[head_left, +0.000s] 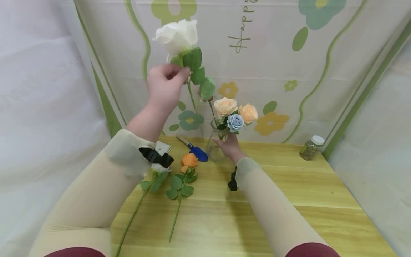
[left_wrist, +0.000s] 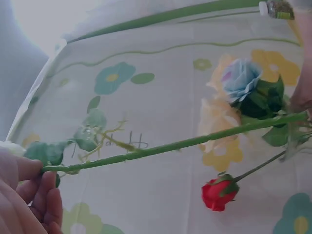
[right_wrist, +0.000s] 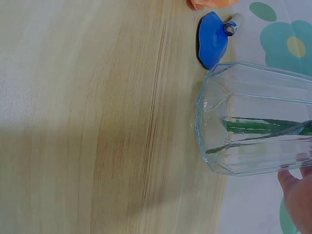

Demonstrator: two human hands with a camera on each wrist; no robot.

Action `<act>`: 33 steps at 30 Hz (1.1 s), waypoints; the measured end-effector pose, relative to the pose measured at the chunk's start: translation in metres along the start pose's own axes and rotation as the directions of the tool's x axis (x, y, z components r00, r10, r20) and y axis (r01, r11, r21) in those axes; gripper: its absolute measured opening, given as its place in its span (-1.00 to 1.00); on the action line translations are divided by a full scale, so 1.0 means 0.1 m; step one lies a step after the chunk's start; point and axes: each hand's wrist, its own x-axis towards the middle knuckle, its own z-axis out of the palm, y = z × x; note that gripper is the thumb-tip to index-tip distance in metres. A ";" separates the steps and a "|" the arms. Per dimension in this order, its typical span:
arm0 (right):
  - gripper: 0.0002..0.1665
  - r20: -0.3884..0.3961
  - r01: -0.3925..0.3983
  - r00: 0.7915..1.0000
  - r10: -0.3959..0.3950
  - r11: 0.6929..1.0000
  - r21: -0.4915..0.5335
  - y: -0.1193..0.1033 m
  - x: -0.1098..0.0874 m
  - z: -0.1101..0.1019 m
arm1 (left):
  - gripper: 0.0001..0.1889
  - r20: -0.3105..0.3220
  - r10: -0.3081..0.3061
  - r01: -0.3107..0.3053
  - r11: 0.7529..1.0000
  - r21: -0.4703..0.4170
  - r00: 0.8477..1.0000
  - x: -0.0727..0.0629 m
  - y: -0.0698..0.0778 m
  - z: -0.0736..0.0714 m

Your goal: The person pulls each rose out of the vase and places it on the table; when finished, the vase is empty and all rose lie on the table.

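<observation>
We see the clear faceted glass vase (head_left: pixel 214 146) standing on the pale wooden table (head_left: pixel 289 200), before the flower-printed backdrop cloth (head_left: pixel 321 64). Just left of it lies the blue-bladed small trowel (head_left: pixel 196 151), and left of that the orange rose stem (head_left: pixel 183 178). Well to the vase's right stands the white-capped glass jar (head_left: pixel 311 147).
</observation>
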 end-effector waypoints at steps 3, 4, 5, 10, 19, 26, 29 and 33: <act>-0.03 -0.009 0.018 1.000 -0.018 1.000 -0.010 0.01 0.00 -0.03 | -0.78 0.089 -0.083 0.077 0.995 0.066 0.993 -0.14 -0.09 -0.06; -0.03 -0.012 0.024 1.000 -0.024 1.000 -0.012 0.01 0.01 -0.03 | -0.78 0.124 -0.116 0.106 0.990 0.089 0.985 -0.19 -0.15 -0.07; -0.02 -0.013 0.026 1.000 -0.026 1.000 -0.014 0.02 0.00 -0.04 | -0.77 0.161 -0.153 0.136 0.984 0.112 0.975 -0.24 -0.21 -0.08; -0.03 0.000 0.030 1.000 -0.030 1.000 0.003 0.00 -0.02 -0.06 | -0.76 0.287 -0.334 0.285 0.937 0.201 0.898 -0.50 -0.60 -0.01; -0.19 0.025 -0.004 1.000 0.005 0.999 -0.052 -0.05 -0.04 -0.08 | -0.70 0.407 -0.437 0.300 0.884 0.358 0.802 -0.97 -1.27 0.34; -0.09 0.029 -0.022 0.999 0.024 0.998 -0.060 -0.05 -0.04 -0.08 | -0.70 0.430 -0.519 0.313 0.829 0.462 0.739 -1.33 -1.81 0.62; -0.06 0.026 -0.003 1.000 0.005 0.998 -0.062 -0.04 -0.03 -0.07 | -0.68 0.441 -0.540 0.311 0.814 0.491 0.716 -1.46 -1.98 0.74; -0.09 0.016 0.011 1.000 -0.010 0.998 -0.061 -0.02 -0.04 -0.06 | -0.67 0.438 -0.535 0.308 0.816 0.489 0.723 -1.56 -2.15 0.85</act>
